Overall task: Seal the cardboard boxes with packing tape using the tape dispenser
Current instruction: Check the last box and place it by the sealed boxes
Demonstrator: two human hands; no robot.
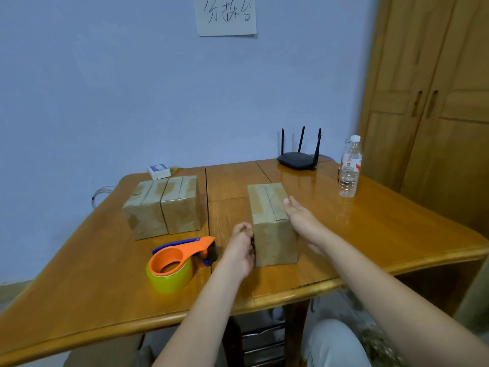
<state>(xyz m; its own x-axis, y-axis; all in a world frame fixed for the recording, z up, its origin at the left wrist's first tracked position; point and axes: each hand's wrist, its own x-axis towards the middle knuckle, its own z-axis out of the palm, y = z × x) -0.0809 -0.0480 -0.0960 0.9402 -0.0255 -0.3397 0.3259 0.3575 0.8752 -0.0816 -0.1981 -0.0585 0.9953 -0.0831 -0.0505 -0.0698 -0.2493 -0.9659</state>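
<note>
A small cardboard box [272, 229] stands near the front of the wooden table [105, 274], with tape along its top seam. My left hand [240, 247] presses against the box's left side, fingers curled toward it. My right hand [301, 221] lies flat against its right side, fingers straight. Two more taped cardboard boxes [164, 207] stand side by side at the back left, touching each other. The orange tape dispenser [177, 260], loaded with a yellowish tape roll, lies on the table left of my left hand, and neither hand touches it.
A black router [299, 158] with antennas sits at the table's far edge. A clear water bottle [349, 168] stands at the right rear. A small white box [158, 171] lies at the back left. A wooden wardrobe [436, 102] rises to the right.
</note>
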